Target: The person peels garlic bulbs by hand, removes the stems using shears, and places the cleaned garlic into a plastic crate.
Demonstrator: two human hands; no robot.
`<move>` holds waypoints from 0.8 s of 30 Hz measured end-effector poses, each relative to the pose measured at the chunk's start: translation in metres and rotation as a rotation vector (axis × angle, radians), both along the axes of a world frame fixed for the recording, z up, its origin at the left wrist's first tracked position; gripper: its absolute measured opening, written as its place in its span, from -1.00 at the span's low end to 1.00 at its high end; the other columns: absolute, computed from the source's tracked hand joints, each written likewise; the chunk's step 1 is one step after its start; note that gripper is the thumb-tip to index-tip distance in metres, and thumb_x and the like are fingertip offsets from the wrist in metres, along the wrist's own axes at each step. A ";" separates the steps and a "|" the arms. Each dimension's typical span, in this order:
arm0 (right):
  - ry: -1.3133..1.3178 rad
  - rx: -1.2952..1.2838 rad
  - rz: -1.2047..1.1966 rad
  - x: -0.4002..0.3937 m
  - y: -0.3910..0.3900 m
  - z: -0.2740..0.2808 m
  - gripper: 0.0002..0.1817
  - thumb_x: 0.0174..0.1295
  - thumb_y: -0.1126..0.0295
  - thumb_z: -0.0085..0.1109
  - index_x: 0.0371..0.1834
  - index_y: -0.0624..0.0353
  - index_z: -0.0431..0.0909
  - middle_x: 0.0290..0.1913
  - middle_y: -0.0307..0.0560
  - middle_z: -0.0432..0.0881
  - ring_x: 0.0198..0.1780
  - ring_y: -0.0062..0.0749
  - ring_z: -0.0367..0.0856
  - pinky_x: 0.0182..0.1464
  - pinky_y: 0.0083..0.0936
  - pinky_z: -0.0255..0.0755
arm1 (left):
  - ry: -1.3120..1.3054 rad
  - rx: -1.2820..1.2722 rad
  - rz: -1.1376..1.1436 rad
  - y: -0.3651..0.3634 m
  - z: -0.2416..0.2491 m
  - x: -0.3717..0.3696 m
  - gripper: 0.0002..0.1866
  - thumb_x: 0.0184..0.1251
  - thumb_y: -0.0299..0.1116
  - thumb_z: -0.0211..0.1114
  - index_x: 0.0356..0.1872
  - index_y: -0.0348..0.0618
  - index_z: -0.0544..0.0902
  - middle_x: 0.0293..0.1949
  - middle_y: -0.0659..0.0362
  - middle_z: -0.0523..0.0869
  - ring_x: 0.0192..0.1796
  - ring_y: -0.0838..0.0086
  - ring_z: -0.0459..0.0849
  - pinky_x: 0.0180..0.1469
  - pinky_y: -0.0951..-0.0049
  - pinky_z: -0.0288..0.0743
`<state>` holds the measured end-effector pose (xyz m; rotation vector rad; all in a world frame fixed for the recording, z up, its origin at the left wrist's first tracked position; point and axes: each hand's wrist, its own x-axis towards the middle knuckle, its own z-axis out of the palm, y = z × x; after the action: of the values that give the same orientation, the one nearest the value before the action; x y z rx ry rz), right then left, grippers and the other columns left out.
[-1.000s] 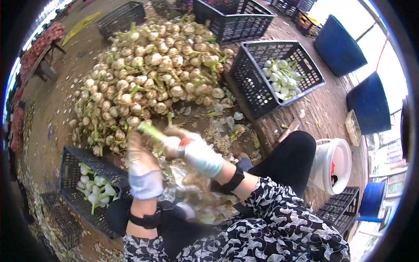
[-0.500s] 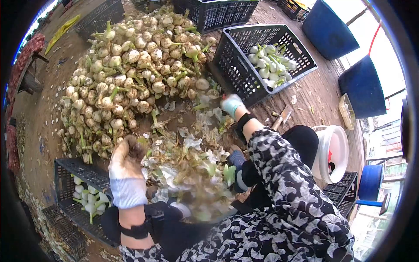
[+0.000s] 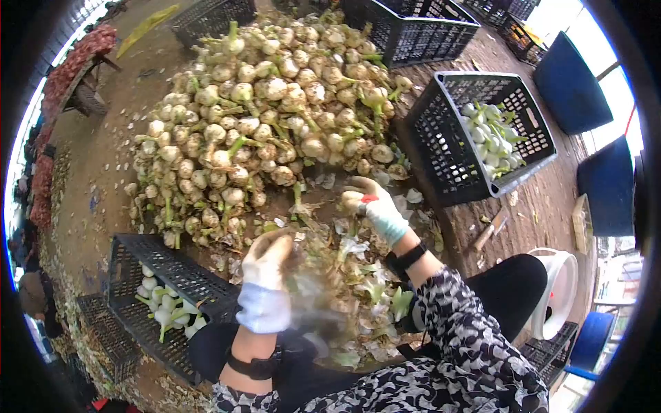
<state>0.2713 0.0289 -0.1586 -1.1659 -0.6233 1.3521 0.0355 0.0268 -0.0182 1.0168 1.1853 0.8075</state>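
My left hand [image 3: 267,260], in a soiled white glove, is raised over the litter of peeled skins [image 3: 358,275]. Its fingers are bent together, and what they hold, if anything, I cannot make out. Blurred skins hang in the air just beside it. To its right and farther forward is my right hand [image 3: 377,208], gloved, with a red patch at a finger. Its fingers are loosely bent and partly apart, with no bulb visible in them. Ahead of both hands rises a big pile of soil-stained garlic bulbs [image 3: 275,89] with cut green stems.
A black crate [image 3: 441,138] at the right contains cleaned white bulbs [image 3: 492,138]. A tipped crate [image 3: 124,275] at the left holds more white bulbs [image 3: 165,306]. A wooden-handled blade [image 3: 490,229] lies on the ground near a white bucket [image 3: 564,289]. Blue tubs [image 3: 571,82] stand at far right.
My right hand has moved from beside the right crate back toward my left hand. My left hand has shifted right, closer to it. The camera view has turned, so the scene sits farther right.
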 end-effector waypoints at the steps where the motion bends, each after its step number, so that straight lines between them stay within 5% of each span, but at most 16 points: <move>1: -0.086 0.127 0.122 -0.023 0.001 0.051 -0.32 0.06 0.53 0.28 0.27 0.38 0.21 0.07 0.13 0.54 0.06 -0.32 0.57 0.11 -0.45 0.48 | -0.009 -0.143 0.088 0.002 0.007 0.005 -0.70 0.35 -0.30 0.17 -0.01 -0.29 0.54 -0.17 0.15 0.62 -0.24 0.45 0.60 -0.14 0.48 0.53; 3: -0.390 0.372 0.350 -0.048 -0.004 0.112 -0.34 -0.03 0.48 0.27 0.22 0.33 0.30 0.05 0.08 0.56 0.06 -0.33 0.56 0.09 -0.47 0.47 | -0.007 -0.161 0.060 0.001 0.020 0.011 -0.61 0.35 -0.19 0.21 0.04 -0.28 0.52 -0.12 0.16 0.61 -0.24 0.47 0.60 -0.20 0.56 0.53; 5: -0.763 0.629 0.467 -0.065 -0.010 0.148 -0.26 -0.23 0.50 0.22 0.22 0.17 0.37 -0.04 0.12 0.59 0.03 -0.02 0.55 0.08 -0.32 0.45 | -0.095 -0.099 -0.040 0.000 0.009 0.007 -0.49 0.22 -0.15 0.37 0.08 -0.26 0.50 -0.04 0.15 0.62 -0.10 0.44 0.63 -0.11 0.49 0.57; 7: -1.054 0.499 0.636 -0.076 -0.021 0.175 -0.17 -0.29 0.53 0.21 0.28 0.13 0.33 -0.03 0.18 0.57 0.04 0.07 0.52 0.11 -0.24 0.42 | -0.286 -0.171 -0.140 -0.007 0.007 -0.001 -0.45 0.19 -0.24 0.43 0.14 -0.27 0.47 -0.02 0.16 0.62 -0.06 0.53 0.60 -0.19 0.51 0.57; 11: -1.099 0.531 0.629 -0.082 -0.033 0.187 -0.10 -0.27 0.49 0.32 0.33 0.18 0.24 0.02 0.18 0.54 0.06 -0.04 0.53 0.08 -0.28 0.45 | -0.126 -0.027 -0.149 -0.014 0.022 -0.013 -0.57 0.26 -0.15 0.34 0.03 -0.22 0.55 -0.27 0.21 0.68 -0.35 0.60 0.59 -0.38 0.55 0.45; 12: -0.892 0.499 0.307 -0.085 -0.038 0.178 -0.09 -0.23 0.44 0.37 0.34 0.24 0.20 0.03 0.17 0.54 0.05 -0.11 0.54 0.05 -0.33 0.46 | -0.273 -0.055 -0.132 -0.014 0.027 -0.013 -0.60 0.34 -0.06 0.21 -0.06 -0.19 0.57 -0.40 0.26 0.64 -0.45 0.64 0.51 -0.46 0.60 0.34; 13: -0.672 0.458 -0.006 -0.087 -0.045 0.169 -0.06 -0.18 0.40 0.43 0.35 0.29 0.16 0.03 0.16 0.54 0.04 -0.18 0.55 0.03 -0.38 0.47 | -0.449 -0.189 0.017 -0.014 0.027 -0.010 -0.69 0.32 -0.07 0.13 -0.21 -0.13 0.57 -0.32 0.18 0.65 -0.36 0.45 0.61 -0.24 0.47 0.50; 14: -0.470 0.275 -0.140 -0.086 -0.054 0.161 -0.07 -0.06 0.25 0.45 0.34 0.39 0.13 0.03 0.09 0.52 -0.04 -0.31 0.56 -0.01 -0.43 0.48 | -0.640 -0.230 0.052 -0.012 0.022 -0.013 -0.69 0.31 -0.08 0.14 -0.19 -0.12 0.57 -0.31 0.18 0.65 -0.36 0.43 0.61 -0.22 0.47 0.50; 16: -0.115 0.109 0.048 -0.087 -0.066 0.137 -0.29 0.16 0.12 0.29 0.24 0.35 0.27 -0.12 -0.07 0.53 -0.21 -0.50 0.53 -0.14 -0.53 0.48 | -0.835 -0.266 0.085 -0.012 0.021 -0.012 -0.69 0.30 -0.09 0.15 -0.18 -0.12 0.57 -0.30 0.18 0.66 -0.35 0.42 0.61 -0.21 0.46 0.49; 18: 0.116 0.096 0.205 -0.103 -0.074 0.152 -0.53 0.31 0.08 0.13 0.07 0.25 0.40 -0.34 -0.27 0.52 -0.35 -0.69 0.45 -0.32 -0.69 0.37 | -0.645 -0.088 0.139 -0.015 0.025 0.002 -0.63 0.35 -0.11 0.13 -0.10 -0.25 0.58 -0.24 0.16 0.65 -0.31 0.55 0.59 -0.25 0.58 0.49; 19: 0.114 0.095 0.199 -0.107 -0.072 0.153 -0.53 0.31 0.08 0.13 0.07 0.25 0.40 -0.34 -0.27 0.52 -0.35 -0.69 0.45 -0.32 -0.69 0.37 | -0.646 -0.090 0.133 -0.017 0.025 -0.001 -0.63 0.35 -0.11 0.13 -0.10 -0.25 0.58 -0.24 0.16 0.65 -0.31 0.55 0.59 -0.25 0.58 0.49; 21: 0.257 0.104 0.022 -0.109 -0.063 0.156 -0.60 0.34 0.07 0.09 -0.01 0.19 0.43 -0.41 -0.32 0.49 -0.42 -0.68 0.42 -0.37 -0.68 0.33 | -0.247 0.151 -0.040 -0.020 0.025 -0.008 -0.60 0.31 -0.21 0.20 0.02 -0.32 0.55 -0.17 0.10 0.66 -0.16 0.48 0.62 -0.13 0.54 0.52; 23: 0.202 0.113 0.088 -0.099 -0.059 0.155 -0.63 0.32 0.03 0.11 -0.12 0.12 0.44 -0.33 -0.36 0.49 -0.36 -0.68 0.42 -0.33 -0.67 0.33 | -0.235 0.150 -0.002 -0.020 0.030 -0.008 -0.55 0.22 -0.36 0.29 0.10 -0.40 0.51 -0.11 0.06 0.66 -0.11 0.45 0.63 -0.08 0.51 0.54; 24: 0.204 0.083 0.115 -0.097 -0.059 0.157 -0.64 0.31 0.03 0.13 -0.15 0.11 0.45 -0.35 -0.36 0.48 -0.38 -0.68 0.41 -0.34 -0.68 0.32 | 0.006 0.509 -0.036 -0.020 0.030 -0.010 -0.52 0.17 -0.38 0.33 0.10 -0.41 0.51 -0.11 0.04 0.65 -0.10 0.43 0.63 -0.05 0.49 0.54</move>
<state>0.1745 -0.0298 -0.0014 -0.9239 -0.6001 1.5068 0.0253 0.0070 0.0119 1.4496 0.9807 1.1081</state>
